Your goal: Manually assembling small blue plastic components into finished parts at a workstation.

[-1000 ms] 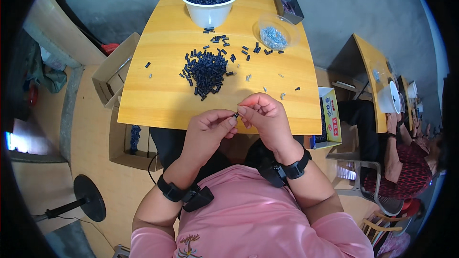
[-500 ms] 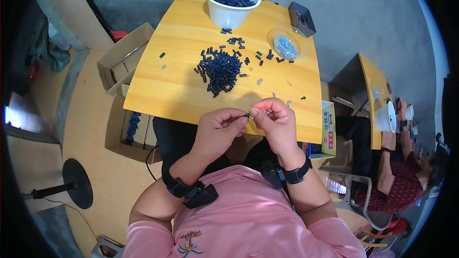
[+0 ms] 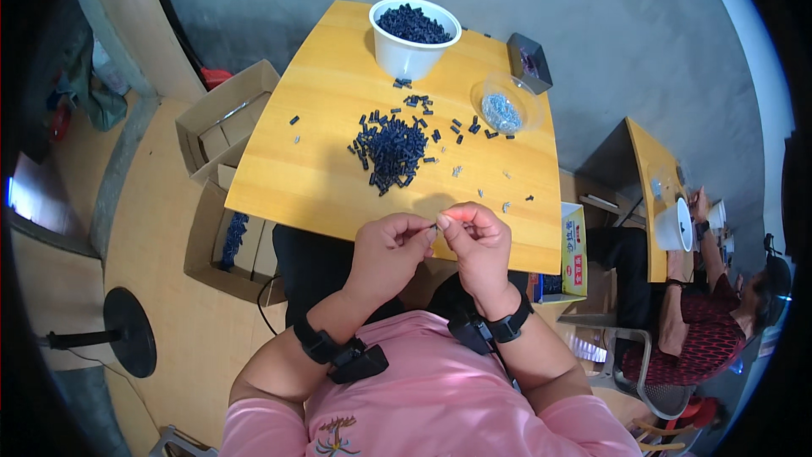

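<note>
Small dark piece [image 3: 435,227], likely of the same kind as the heaped ones, sits between the two hands' fingertips, just above the table's near edge and a little right of its middle. We see the left hand [image 3: 391,256] pinching it between thumb and forefinger; the right hand [image 3: 478,245] has thumb and forefinger closed on its other end. We cannot tell whether a screw is also between those fingertips.

Beyond the hands, around the middle of the wooden table [image 3: 309,173], we find a heap of black tubular pieces [image 3: 393,152], with strays trailing toward the far edge. A few loose silvery screws [image 3: 457,171] lie between the heap and the right edge. By the right edge, toward the far corner, stands a clear dish [image 3: 532,112] of silvery screws; a black tray [image 3: 542,82] occupies that corner. A white tub [image 3: 410,61], filled with black pieces, stands at the far edge.

Off the left edge we see open cardboard boxes [image 3: 222,278]; at the right, a co-worker [image 3: 694,330] sits by another table [image 3: 640,156].
</note>
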Motion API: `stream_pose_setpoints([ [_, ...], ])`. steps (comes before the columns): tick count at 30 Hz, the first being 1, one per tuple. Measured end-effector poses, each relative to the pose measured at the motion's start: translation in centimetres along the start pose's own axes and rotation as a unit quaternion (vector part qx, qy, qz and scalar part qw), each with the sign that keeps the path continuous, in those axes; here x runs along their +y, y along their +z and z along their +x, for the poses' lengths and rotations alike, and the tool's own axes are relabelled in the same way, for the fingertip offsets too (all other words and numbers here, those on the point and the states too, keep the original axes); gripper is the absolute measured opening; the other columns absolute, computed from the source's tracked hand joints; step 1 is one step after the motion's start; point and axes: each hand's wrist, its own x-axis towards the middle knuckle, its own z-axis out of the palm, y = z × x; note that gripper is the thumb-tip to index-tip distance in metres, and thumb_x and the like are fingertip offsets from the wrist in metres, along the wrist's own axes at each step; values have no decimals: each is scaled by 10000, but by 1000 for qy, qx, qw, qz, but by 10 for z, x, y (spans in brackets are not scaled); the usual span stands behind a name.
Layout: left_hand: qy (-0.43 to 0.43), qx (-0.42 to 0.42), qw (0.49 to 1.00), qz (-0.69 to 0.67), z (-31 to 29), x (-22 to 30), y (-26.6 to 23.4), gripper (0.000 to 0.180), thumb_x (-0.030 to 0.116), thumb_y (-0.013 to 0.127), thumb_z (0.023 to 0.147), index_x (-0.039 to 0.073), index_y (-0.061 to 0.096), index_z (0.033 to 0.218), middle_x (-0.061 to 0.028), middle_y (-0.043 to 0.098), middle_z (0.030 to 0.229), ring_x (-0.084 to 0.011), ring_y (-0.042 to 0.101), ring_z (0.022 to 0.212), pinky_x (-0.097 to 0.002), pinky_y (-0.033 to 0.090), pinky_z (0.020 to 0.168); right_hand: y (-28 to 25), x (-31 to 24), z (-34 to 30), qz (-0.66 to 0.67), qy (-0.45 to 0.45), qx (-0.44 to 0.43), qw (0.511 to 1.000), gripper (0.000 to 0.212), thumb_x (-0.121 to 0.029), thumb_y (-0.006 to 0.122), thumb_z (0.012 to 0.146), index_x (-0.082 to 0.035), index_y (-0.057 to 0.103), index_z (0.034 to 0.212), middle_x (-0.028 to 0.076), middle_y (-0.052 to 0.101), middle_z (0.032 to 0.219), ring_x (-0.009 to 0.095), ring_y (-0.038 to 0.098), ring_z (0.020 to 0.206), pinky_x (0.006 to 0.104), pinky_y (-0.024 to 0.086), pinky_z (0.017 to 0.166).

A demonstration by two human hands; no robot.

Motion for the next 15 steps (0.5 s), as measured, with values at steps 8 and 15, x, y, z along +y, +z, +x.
stream_pose_setpoints([
  [8, -76, -27, 994, -79, 2, 4, 1, 156, 139, 613, 857, 2, 627, 930, -47, 640, 790, -96, 604, 686, -205, 466, 608, -11, 5, 4, 25, -37, -65, 997, 91, 48, 607, 815, -9, 619, 885, -2, 550, 820, 40, 499, 681, 168, 398, 608],
  [15, -155, -60, 967, -194, 5, 3, -3, 161, 143, 567, 884, 0, 614, 942, -65, 635, 877, -123, 614, 776, -238, 509, 705, -16, -13, 4, -316, -232, -111, 913, 361, -25, 719, 646, -39, 589, 982, 102, 530, 913, 246, 515, 849, 308, 428, 717],
])
